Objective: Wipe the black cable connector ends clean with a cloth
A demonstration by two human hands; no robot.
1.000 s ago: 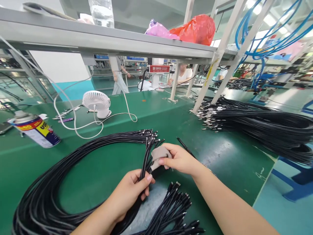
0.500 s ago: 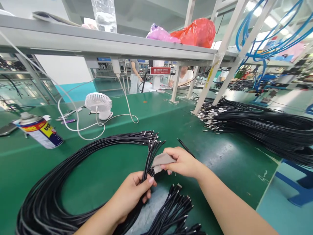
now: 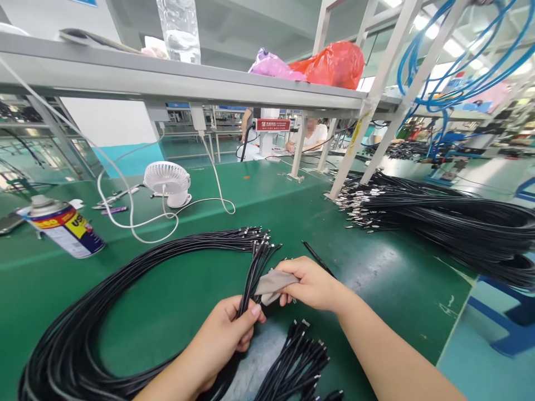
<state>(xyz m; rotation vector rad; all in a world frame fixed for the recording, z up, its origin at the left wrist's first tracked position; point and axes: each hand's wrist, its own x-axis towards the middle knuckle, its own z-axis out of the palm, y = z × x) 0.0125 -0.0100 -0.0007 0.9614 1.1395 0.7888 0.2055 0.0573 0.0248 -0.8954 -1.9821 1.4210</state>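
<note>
My left hand is closed around a bundle of black cables, whose metal plug ends fan out above the fist. My right hand pinches a grey cloth just to the right of that bundle. The cloth touches the cables and hides part of them. From the left hand the cables loop round to the left in a thick coil. Another bunch of black cable ends with metal plugs lies below the hands. A single short cable rests behind my right hand.
A large pile of black cables lies at the right by the shelf posts. On the left stand a spray can and a small white fan with a white cord. A shelf crosses overhead. Behind the bench, a person sits.
My right hand has drawn the cloth slightly down and left against the cables, and the cloth is folded differently. The left hand keeps its grip. The view has shifted slightly.
</note>
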